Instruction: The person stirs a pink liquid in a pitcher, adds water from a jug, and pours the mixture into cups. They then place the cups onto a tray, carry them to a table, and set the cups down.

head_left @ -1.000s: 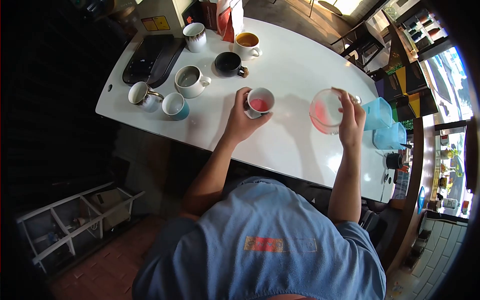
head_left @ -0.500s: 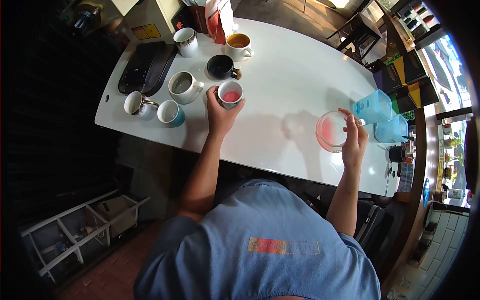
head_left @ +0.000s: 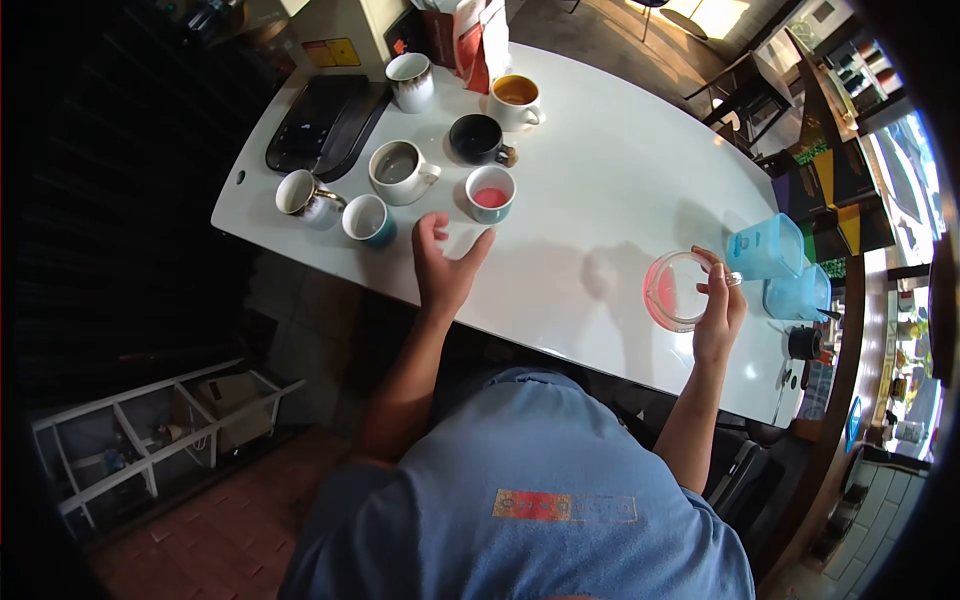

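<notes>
My left hand (head_left: 446,272) is open, fingers curved apart, just in front of a small cup (head_left: 490,210) with pink liquid in it. The cup stands on the white table, and the hand appears free of it. By its handle, my right hand (head_left: 718,310) grips a clear glass pitcher (head_left: 665,308) that also has pink liquid inside. Left of the pink-filled cup are a grey-white mug (head_left: 425,180), a teal cup (head_left: 378,228) and a white mug with a gold handle (head_left: 308,208). Behind stand a black mug (head_left: 478,160), a yellow-lined mug (head_left: 520,118) and a brown-rimmed cup (head_left: 413,92).
A black flat device (head_left: 315,125) lies at the table's left end. Two light-blue containers (head_left: 768,248) stand at the right, with a small black object (head_left: 803,342) nearby. Red and white bags (head_left: 483,45) are at the back edge of the white table (head_left: 590,150).
My left hand has let go of the pink-filled cup and drawn back toward me, fingers spread. My right hand still holds the pitcher. The whole view has shifted slightly.
</notes>
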The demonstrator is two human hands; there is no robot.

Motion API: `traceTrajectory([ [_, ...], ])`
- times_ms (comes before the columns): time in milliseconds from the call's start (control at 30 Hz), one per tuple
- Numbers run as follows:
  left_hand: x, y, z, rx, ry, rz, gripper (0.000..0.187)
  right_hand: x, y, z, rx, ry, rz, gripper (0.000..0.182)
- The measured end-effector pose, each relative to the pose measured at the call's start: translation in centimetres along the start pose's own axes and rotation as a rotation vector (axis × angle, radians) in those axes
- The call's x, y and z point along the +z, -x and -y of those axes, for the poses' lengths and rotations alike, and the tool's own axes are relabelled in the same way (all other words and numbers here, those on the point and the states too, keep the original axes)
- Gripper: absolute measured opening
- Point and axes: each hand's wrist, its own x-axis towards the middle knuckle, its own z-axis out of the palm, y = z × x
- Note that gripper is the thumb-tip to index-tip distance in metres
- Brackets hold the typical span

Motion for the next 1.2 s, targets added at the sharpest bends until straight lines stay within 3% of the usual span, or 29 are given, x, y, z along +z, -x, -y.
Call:
traceTrajectory([
  [67, -2.6, 1.1, 0.1, -0.166, 0.045, -0.013, 0.061, 0.7, -0.3, 0.0, 0.005, -0.009, 0.022, 0.039],
  [133, -4.2, 1.5, 1.8, -0.123, -0.013, -0.078, 0.056, 1.6, -0.7, 0.1, -0.046, -0.032, 0.040, 0.039],
  [200, -4.9, 1.6, 4.0, -0.089, -0.170, -0.319, 0.058, 2.4, -1.1, 0.6, -0.068, -0.042, 0.066, 0.039],
  [233, -5.4, 1.4, 3.6, -0.231, -0.160, -0.341, 0.067, 2.7, -1.3, 0.9, -0.091, -0.045, 0.078, 0.039],
  [267, -5.6, 1.1, 4.2, -0.230, -0.161, -0.349, 0.067, 2.9, -1.4, 1.3, -0.096, -0.049, 0.081, 0.039],
  [333, -6.0, -0.4, 6.0, -0.060, -0.409, -0.423, 0.081, 3.1, -1.7, 2.1, -0.063, -0.059, 0.127, 0.038],
  [400, -6.3, -1.7, 6.4, -0.076, -0.411, -0.428, 0.088, 3.6, -1.9, 2.4, -0.083, -0.084, 0.131, 0.037],
  [500, -6.6, -3.2, 5.8, -0.179, -0.266, -0.321, 0.083, 3.9, -1.9, 2.5, -0.150, -0.110, 0.087, 0.036],
  [600, -6.3, -3.5, 4.9, -0.348, -0.222, -0.254, 0.076, 3.4, -1.6, 2.3, -0.087, -0.067, 0.127, 0.036],
  [700, -6.2, -2.6, 5.4, -0.254, -0.278, -0.279, 0.065, 2.7, -1.4, 1.9, -0.092, -0.048, 0.115, 0.036],
  [767, -6.2, -1.9, 5.4, -0.041, 0.049, -0.302, 0.056, 2.2, -1.7, 2.2, -0.118, -0.048, 0.084, 0.035],
  [933, -7.1, -1.6, 0.3, 0.077, 0.341, -0.121, 0.064, 0.2, -3.2, 3.4, -0.095, -0.040, 0.068, 0.035],
  [1033, -7.6, -2.6, -3.7, 0.048, 0.395, 0.210, 0.064, 0.0, -4.6, 5.5, -0.237, -0.040, 0.059, 0.035],
  [1067, -7.2, -2.9, -4.8, 0.055, 0.402, 0.213, 0.064, -0.1, -5.1, 6.2, -0.241, -0.035, 0.051, 0.035],
  [1133, -6.3, -3.2, -7.1, 0.276, 0.421, 0.129, 0.070, -0.3, -6.0, 7.8, -0.294, -0.061, 0.089, 0.035],
  [1200, -5.7, -3.3, -9.1, 0.309, 0.412, 0.144, 0.071, 0.0, -6.9, 9.5, -0.348, -0.051, 0.073, 0.034],
])
